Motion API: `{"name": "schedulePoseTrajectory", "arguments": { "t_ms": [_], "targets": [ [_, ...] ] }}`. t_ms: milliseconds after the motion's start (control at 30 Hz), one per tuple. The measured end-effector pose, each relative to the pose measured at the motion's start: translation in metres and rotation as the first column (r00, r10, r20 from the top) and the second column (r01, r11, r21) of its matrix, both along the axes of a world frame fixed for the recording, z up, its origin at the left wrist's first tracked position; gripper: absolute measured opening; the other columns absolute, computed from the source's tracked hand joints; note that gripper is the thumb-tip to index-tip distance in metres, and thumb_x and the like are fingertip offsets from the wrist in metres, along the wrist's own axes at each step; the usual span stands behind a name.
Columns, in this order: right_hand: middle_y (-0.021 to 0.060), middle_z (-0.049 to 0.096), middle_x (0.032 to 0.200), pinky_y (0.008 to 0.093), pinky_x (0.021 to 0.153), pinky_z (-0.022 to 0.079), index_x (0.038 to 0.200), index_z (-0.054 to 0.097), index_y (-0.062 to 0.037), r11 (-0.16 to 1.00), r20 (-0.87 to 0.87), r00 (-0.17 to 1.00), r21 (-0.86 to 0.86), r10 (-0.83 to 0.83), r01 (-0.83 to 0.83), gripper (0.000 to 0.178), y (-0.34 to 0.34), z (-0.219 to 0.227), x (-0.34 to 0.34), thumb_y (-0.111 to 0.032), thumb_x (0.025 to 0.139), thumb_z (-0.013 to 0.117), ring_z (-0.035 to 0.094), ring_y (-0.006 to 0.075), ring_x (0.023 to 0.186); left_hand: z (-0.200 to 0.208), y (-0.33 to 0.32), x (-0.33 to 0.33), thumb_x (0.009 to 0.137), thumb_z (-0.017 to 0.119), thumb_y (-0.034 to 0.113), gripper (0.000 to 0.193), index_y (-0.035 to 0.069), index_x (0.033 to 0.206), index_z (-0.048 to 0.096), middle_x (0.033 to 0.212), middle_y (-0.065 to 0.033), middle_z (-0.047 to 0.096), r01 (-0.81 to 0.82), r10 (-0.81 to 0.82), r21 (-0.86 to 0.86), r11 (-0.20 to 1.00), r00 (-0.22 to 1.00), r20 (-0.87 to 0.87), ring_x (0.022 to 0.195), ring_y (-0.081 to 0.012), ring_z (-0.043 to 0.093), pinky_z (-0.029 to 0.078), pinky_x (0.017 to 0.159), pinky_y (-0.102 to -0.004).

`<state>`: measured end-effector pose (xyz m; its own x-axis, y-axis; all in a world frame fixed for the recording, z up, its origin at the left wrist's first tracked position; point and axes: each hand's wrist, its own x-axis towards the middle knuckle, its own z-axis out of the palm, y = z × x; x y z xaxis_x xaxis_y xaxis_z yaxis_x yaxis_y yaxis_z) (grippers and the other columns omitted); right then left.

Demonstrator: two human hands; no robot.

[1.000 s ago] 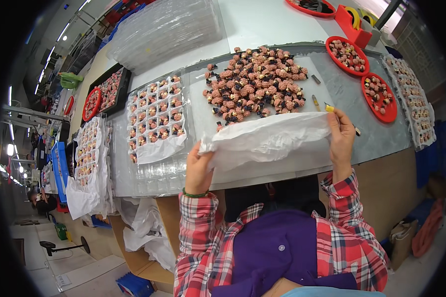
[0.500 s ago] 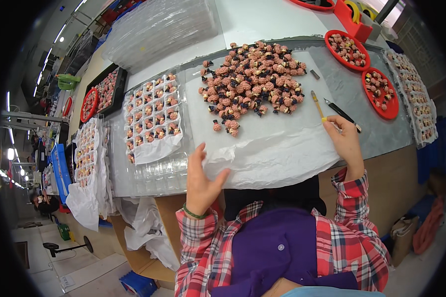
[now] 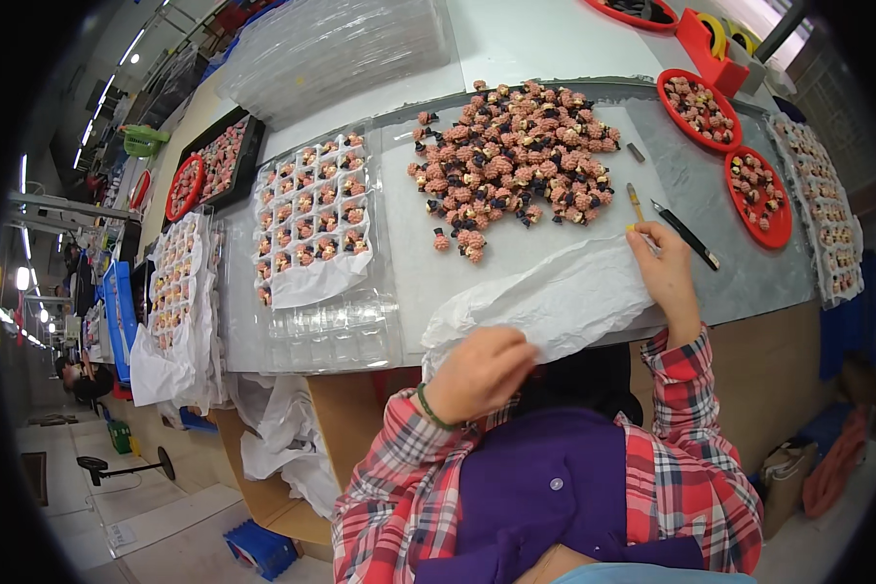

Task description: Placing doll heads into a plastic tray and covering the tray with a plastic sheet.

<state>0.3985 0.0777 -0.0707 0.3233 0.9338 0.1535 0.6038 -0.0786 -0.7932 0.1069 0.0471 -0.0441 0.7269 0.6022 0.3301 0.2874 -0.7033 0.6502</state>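
Note:
A crumpled sheet of white tissue paper (image 3: 555,302) lies across the near edge of the table, its lower part bulging over. My right hand (image 3: 667,277) pinches the paper's right corner between thumb and fingers, beside a yellow-handled tool. At the near left edge of the sheet, my left hand (image 3: 482,375) is closed with curled fingers on the paper; its fingertips are partly hidden and slightly blurred. Beyond the paper is a big heap of small pink knobbly figures (image 3: 516,156) with dark blue and cream parts. Left of it, a clear compartment tray (image 3: 350,336) holds a white-lined tray of such figures (image 3: 307,219).
A black pen-like knife (image 3: 686,236) and a slim yellow tool (image 3: 636,202) lie to the right. Two red dishes (image 3: 761,234) hold figures. Filled trays (image 3: 818,204) stand at both ends. Stacked clear trays (image 3: 336,58) stand at the back. An open carton (image 3: 336,438) with paper sits below.
My left hand has moved right and nearer to me, going from open to closed at the paper's edge. The paper has been drawn toward me and bunched. The right hand keeps its pinch.

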Motion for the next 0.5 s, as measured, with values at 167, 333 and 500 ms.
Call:
{"name": "schedulePoseTrajectory", "arguments": {
  "t_ms": [167,333,500],
  "targets": [
    [0.0114,0.064,0.092,0.0279,0.075,0.046,0.110,0.058,0.0037,0.972,0.034,0.999,-0.233,0.021,-0.013,0.037,-0.005,0.010,0.002,-0.015,0.080,0.068,0.059,0.0152,0.085,-0.037,0.019,-0.030,0.081,0.063,0.015,0.039,0.003,0.117,0.053,0.123,-0.0182,0.047,-0.398,0.449,0.227,0.889,0.854,-0.264,0.115,-0.0368,0.043,0.036,0.091,-0.0456],
    [0.0116,0.051,0.116,0.0267,0.086,0.043,0.137,0.029,0.0014,0.962,-0.658,0.712,0.074,0.246,-0.264,0.071,-0.020,0.012,0.004,-0.006,0.077,0.068,0.052,0.0160,0.103,-0.038,0.011,-0.025,0.081,0.063,0.031,0.053,0.010,0.128,0.048,0.136,-0.0188,0.036,-0.506,0.581,0.285,0.814,0.706,-0.405,0.127,-0.0425,0.030,0.028,0.094,-0.0606],
    [0.0135,0.046,0.126,0.0274,0.093,0.040,0.143,0.019,0.0003,0.904,-0.706,0.639,0.006,0.306,-0.427,0.078,-0.034,0.005,0.000,0.002,0.078,0.064,0.049,0.0174,0.112,-0.031,0.012,-0.028,0.082,0.061,0.041,0.059,0.015,0.132,0.045,0.142,-0.0180,0.029,-0.474,0.541,0.270,0.838,0.664,-0.516,0.132,-0.0430,0.022,0.021,0.098,-0.0642]
  ]
}}
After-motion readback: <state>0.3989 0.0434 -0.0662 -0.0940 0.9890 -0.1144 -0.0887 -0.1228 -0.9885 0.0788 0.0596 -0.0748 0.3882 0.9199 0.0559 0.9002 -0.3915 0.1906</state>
